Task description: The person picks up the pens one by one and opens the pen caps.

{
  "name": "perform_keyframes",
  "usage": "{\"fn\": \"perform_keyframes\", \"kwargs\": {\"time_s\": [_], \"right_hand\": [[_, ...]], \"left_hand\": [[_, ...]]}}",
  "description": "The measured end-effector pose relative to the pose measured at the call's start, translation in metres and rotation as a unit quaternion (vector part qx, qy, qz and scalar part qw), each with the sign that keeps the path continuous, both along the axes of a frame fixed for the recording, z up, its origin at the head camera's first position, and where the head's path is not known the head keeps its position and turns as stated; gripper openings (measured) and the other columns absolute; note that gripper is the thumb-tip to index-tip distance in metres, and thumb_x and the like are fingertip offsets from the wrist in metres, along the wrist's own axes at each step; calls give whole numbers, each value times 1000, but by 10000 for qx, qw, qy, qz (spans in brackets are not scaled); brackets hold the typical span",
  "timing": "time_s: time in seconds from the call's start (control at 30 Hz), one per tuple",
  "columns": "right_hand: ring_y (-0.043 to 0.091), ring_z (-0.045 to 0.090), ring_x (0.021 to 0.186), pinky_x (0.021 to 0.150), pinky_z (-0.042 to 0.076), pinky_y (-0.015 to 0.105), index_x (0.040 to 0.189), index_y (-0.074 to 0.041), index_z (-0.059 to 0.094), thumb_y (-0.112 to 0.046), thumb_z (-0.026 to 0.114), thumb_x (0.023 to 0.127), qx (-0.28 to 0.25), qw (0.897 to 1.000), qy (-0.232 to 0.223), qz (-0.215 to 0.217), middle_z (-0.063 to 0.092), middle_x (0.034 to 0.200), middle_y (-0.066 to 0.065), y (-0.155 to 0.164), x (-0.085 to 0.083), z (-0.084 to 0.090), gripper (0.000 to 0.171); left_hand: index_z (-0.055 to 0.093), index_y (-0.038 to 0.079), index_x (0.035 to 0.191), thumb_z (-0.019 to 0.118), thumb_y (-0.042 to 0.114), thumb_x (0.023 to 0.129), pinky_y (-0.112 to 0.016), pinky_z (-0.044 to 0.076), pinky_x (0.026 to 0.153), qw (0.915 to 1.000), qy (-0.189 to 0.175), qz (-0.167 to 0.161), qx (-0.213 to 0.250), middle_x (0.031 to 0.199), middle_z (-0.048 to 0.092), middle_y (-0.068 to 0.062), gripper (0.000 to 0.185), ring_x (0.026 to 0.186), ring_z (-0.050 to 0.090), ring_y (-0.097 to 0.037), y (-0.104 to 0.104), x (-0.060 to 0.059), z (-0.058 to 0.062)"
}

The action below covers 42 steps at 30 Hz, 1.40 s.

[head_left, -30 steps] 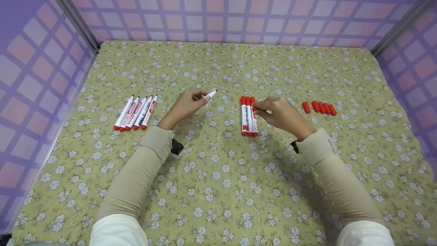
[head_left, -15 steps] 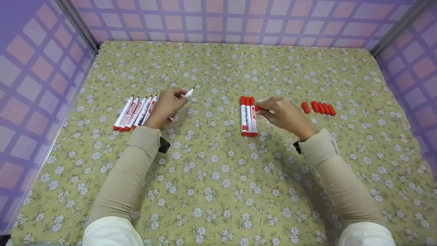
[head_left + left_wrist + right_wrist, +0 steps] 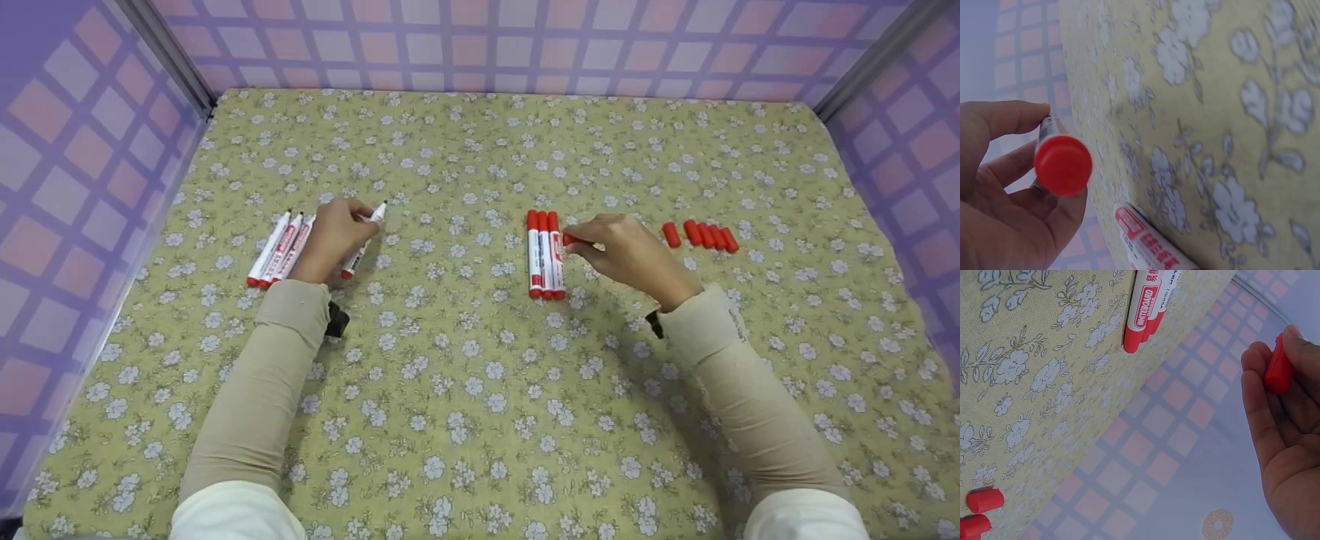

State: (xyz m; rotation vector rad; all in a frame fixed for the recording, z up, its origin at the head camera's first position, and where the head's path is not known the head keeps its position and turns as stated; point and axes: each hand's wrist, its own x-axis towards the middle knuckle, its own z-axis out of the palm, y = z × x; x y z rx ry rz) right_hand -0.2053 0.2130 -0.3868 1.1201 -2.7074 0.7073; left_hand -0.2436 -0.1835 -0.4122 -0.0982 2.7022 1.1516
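My left hand holds an uncapped whiteboard marker with a white barrel. Its dark tip points away from me, and its red end faces the left wrist camera. Right beside that hand lie several more uncapped markers, some hidden behind the hand. Between thumb and fingers, my right hand pinches a red cap. Just left of that hand, three red-capped markers lie in a tight row on the cloth.
Several loose red caps lie in a slanted row to the right of my right hand. A floral yellow cloth covers the table. Checked panels enclose the back and both sides.
My left hand has moved left with the marker, from mid-table to the uncapped markers, now covering part of them. My right hand has shifted slightly right, still pinching the cap.
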Motion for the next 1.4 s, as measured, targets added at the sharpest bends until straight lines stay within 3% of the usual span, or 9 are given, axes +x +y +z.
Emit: {"fn": "perform_keyframes", "kwargs": {"time_s": [0.27,0.47,0.6,0.7,0.77,0.83,0.9,0.97,1.4], "right_hand": [[23,70,84,70,58,35,112,0,71,-6,69,87,-19,10000,-4,21,73,99,15,2,1,-2,26],[23,70,84,70,58,35,110,-1,72,-7,69,86,-49,10000,-52,0,73,99,15,3,1,-3,25],[23,70,84,70,58,36,109,-1,73,-9,69,88,-26,10000,-80,10,74,98,14,3,1,-4,23],[23,71,84,70,58,36,109,-1,72,-9,69,88,-9,9999,-113,26,74,99,14,4,1,-4,23],[23,70,84,69,57,35,109,-1,72,-9,68,88,-2,9999,-138,38,74,98,13,4,1,-4,23],[22,70,84,68,57,35,109,-1,73,-8,69,88,-1,9999,-158,50,74,97,13,4,1,-5,23],[22,70,83,68,57,35,109,-1,73,-9,69,87,-12,9998,-177,56,74,97,13,5,1,-4,23],[22,70,84,68,57,34,108,-2,73,-9,69,87,-1,9998,-192,42,74,97,13,5,1,-4,23],[24,71,84,69,58,37,110,-1,72,-6,68,88,30,9998,-219,21,73,99,15,7,0,-3,23]], "left_hand": [[58,-2,127,55,18,93,-41,48,81,9994,-143,191,-263,123,58,-23,39,90,55,-26,-14,1,0],[57,-2,128,56,18,94,-38,48,73,9981,-217,359,-443,127,58,-22,40,80,54,-23,-21,2,-1],[58,-4,124,57,17,94,-39,48,76,9975,-144,391,-562,126,57,-24,37,85,55,-25,-24,2,-3],[62,-5,115,58,15,93,-38,47,71,9973,-10,404,-609,114,61,-23,30,80,54,-24,-26,2,-5],[65,-4,103,59,14,92,-34,43,60,9966,78,418,-706,88,60,-16,22,67,48,-20,-26,2,-7],[64,-2,90,59,13,91,-32,35,52,9956,186,416,-824,67,49,-7,16,56,39,-16,-27,2,-8],[61,1,80,59,13,90,-31,29,47,9943,258,420,-945,57,34,0,15,50,30,-13,-27,1,-9],[56,4,74,58,13,90,-30,26,46,9938,272,420,-988,54,25,3,18,48,25,-13,-28,1,-10],[34,12,60,56,7,86,-31,22,48,9921,539,467,-1030,55,19,2,35,49,20,-13,-27,3,-18]]}}
